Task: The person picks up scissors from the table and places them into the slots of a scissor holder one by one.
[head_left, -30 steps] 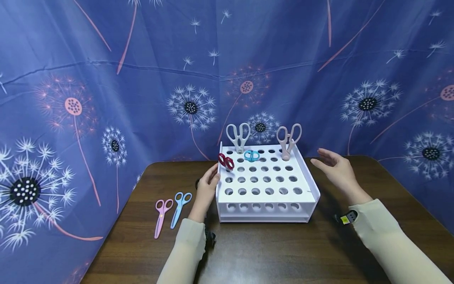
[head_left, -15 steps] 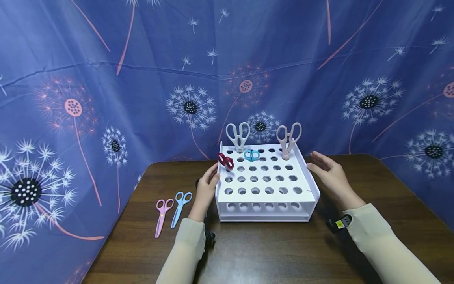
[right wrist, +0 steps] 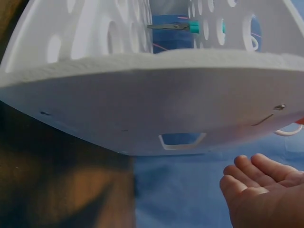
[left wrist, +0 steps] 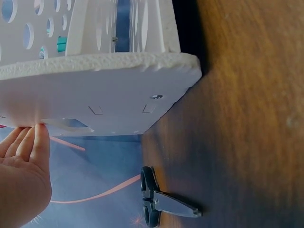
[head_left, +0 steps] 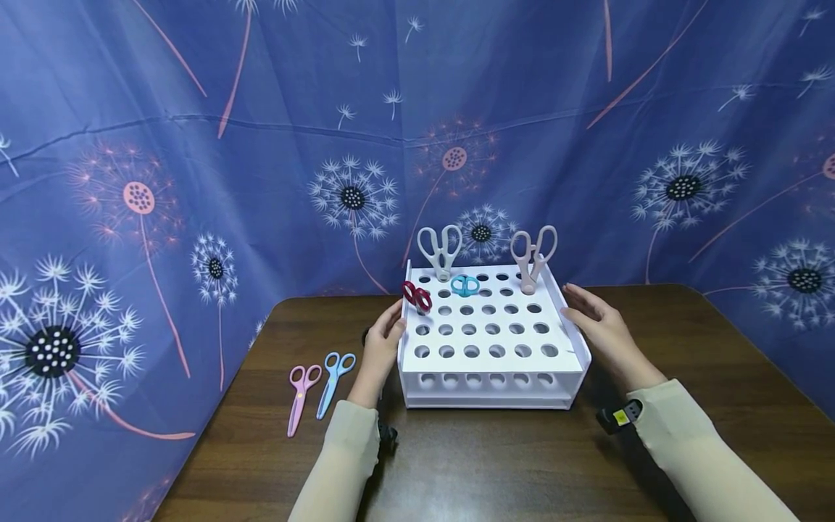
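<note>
A white rack with rows of round holes stands on the table between my hands. My left hand rests its straight fingertips against the rack's left side panel. By the right side panel, my right hand is held with its fingers extended; a gap shows below the panel in the right wrist view. Red-handled scissors, teal-handled scissors, white-handled scissors and pale pink-handled scissors sit upright in the rack's holes, handles up. The teal pair's blades hang below the top plate.
Pink scissors and light blue scissors lie on the wooden table left of my left hand. Black-handled scissors lie near the rack's left side. A blue dandelion-print cloth hangs behind the table.
My right hand has moved left, in toward the rack's right side panel. The left hand stays at the left panel, and the rack and scissors keep their places.
</note>
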Available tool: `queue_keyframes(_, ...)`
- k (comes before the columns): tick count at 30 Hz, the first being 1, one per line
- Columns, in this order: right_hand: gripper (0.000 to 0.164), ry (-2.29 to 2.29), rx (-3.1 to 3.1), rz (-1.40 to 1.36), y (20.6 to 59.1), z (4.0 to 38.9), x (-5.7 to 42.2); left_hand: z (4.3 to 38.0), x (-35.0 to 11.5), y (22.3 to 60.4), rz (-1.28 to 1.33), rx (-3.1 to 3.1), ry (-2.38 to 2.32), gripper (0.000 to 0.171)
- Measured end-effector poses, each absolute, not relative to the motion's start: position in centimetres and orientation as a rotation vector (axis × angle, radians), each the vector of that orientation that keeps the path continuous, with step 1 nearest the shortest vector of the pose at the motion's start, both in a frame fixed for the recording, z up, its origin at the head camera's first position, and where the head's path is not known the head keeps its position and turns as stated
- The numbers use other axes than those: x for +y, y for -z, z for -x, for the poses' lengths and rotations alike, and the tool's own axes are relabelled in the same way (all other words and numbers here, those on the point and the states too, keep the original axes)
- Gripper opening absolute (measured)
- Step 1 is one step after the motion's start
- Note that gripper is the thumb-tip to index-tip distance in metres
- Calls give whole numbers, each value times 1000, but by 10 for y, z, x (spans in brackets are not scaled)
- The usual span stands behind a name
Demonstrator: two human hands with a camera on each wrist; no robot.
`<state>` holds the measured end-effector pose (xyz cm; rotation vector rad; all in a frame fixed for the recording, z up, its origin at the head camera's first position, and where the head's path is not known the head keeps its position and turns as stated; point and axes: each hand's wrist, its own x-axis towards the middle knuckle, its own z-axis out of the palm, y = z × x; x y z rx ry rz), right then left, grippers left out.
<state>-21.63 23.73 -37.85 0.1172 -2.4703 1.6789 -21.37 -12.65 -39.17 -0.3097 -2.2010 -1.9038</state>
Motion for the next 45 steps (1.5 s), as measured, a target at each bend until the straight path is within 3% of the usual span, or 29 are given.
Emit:
queue_keyframes(13,54,-1942,-2217,-240,399,214,232,210,-126,395,279,-2205,1909,44)
queue_keyframes(24,53,-2039,-2112,-199,400,213,234,216,-121,394,318,-2215,1898,44)
queue_keyframes(31,53,-2078,-2087,-199,401,219,231,235,-127,413,284,-2181,1912,44)
queue_keyframes(45,55,-2167,-2059,-111,402,218,226,236,-135,413,349,-2274,1765,44)
